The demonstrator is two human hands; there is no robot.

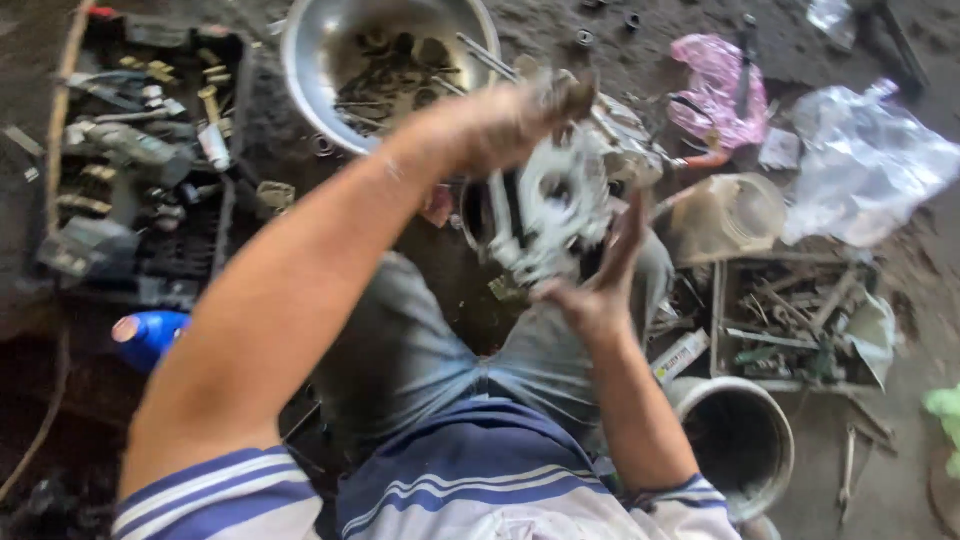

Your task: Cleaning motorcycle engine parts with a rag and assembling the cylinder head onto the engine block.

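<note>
While the left hand grips the top of the grey metal engine casing, the open right hand supports it from below.

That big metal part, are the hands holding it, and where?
Yes. The left hand grips the grey metal engine part at its top edge, and the right hand presses open-palmed against its lower right side. The picture is blurred, so finger placement cannot be told.

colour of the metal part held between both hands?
Pale silver-grey, smudged with dark grime: the metal engine casing, blurred, seen in the head view.
</note>
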